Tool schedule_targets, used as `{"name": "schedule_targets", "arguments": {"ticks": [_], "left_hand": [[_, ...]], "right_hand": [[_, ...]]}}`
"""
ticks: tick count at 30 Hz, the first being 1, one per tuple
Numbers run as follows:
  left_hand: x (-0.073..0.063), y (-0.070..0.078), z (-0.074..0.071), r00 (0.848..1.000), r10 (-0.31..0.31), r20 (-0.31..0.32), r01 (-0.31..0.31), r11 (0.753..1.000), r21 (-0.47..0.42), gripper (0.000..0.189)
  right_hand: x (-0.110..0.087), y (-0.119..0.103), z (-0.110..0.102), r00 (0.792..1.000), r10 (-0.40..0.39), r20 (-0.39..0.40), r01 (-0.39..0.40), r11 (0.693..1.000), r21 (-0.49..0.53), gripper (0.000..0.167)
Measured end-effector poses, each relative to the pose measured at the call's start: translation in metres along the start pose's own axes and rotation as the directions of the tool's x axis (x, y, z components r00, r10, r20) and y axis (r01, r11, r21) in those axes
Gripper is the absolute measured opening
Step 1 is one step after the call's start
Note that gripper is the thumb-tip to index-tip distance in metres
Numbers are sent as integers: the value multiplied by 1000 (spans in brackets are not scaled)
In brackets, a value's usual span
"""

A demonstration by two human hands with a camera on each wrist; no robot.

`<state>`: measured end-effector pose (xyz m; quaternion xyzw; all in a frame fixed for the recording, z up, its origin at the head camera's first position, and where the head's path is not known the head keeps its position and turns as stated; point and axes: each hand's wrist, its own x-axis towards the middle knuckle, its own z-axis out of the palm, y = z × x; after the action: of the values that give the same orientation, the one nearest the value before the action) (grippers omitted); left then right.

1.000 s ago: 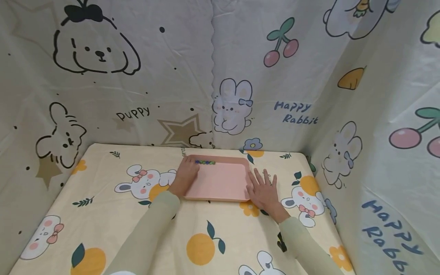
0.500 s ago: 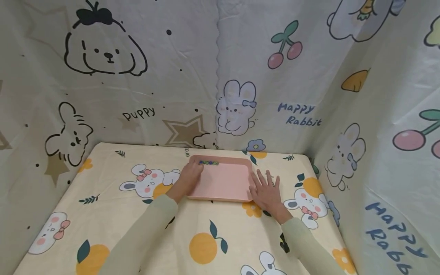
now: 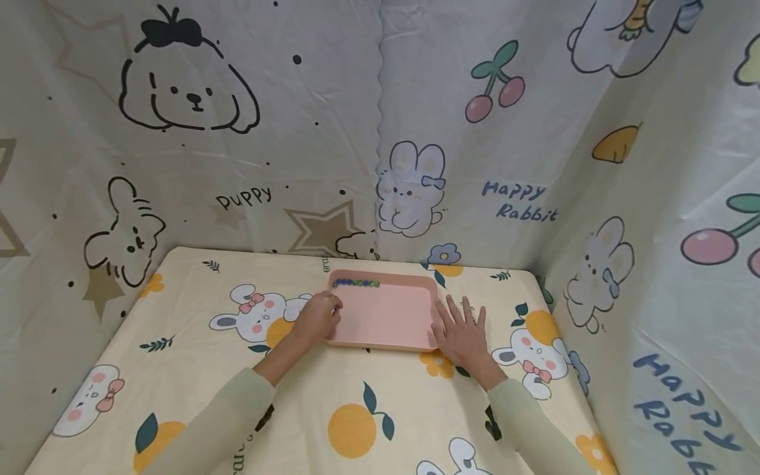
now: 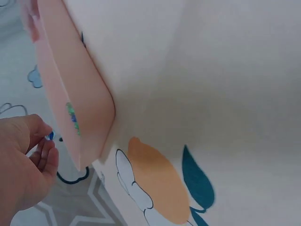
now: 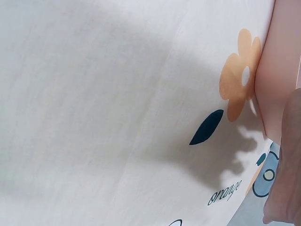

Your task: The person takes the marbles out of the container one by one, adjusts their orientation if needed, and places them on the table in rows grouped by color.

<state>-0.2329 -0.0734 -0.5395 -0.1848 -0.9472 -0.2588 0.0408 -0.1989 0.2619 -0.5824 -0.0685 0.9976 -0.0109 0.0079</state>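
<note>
A pink rectangular tray (image 3: 386,313) lies on the table, with a row of small blue and green glass marbles (image 3: 356,283) along its far wall, toward the left. My left hand (image 3: 320,315) is at the tray's left side. In the left wrist view, the thumb and fingertips of this left hand (image 4: 28,155) pinch a small blue, glassy marble (image 4: 50,135). My right hand (image 3: 465,336) rests spread at the tray's right edge, fingers fairly straight. Only part of the right hand (image 5: 288,165) shows in the right wrist view, beside the tray wall (image 5: 280,70).
A cream tablecloth (image 3: 297,409) printed with rabbits, oranges and leaves covers the table. Pale cartoon-printed fabric (image 3: 320,158) stands as a wall behind it, and more fabric (image 3: 671,297) rises on the right.
My left hand has drawn back from the tray's far left corner toward me, uncovering the left end of the marble row. The right hand stays by the tray. The head view has shifted slightly.
</note>
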Motion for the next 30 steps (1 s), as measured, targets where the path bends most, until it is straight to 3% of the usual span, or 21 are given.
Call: {"name": "schedule_targets", "arguments": {"ticks": [4,7,10,15,22,30], "left_hand": [[-23,3,-7,1000,-21,-1,21,999,-42,10],[-40,7,-8,1000,8,-15,-9,998,-55,10],[-56,9,-5,999,31,-16,-31,999,-34,11],[-77,8,5,999,16,36,-15,1000,-26,11],[-93,-2,17,997,-30,71,32,999,-23,10],[-99,-10,26,992,-66,106,71,996,-46,11]], "right_hand": [[0,-1,-2,1000,-2,-6,2,1000,-20,66],[0,-1,-3,1000,-7,-26,6,999,-36,66],[0,-1,-3,999,-11,-33,9,999,-38,66],[-1,-1,0,1000,-9,-23,8,999,-31,66],[-2,0,1,1000,-5,-11,4,1000,-19,67],[-1,0,3,998,-19,-56,17,999,-36,66]]}}
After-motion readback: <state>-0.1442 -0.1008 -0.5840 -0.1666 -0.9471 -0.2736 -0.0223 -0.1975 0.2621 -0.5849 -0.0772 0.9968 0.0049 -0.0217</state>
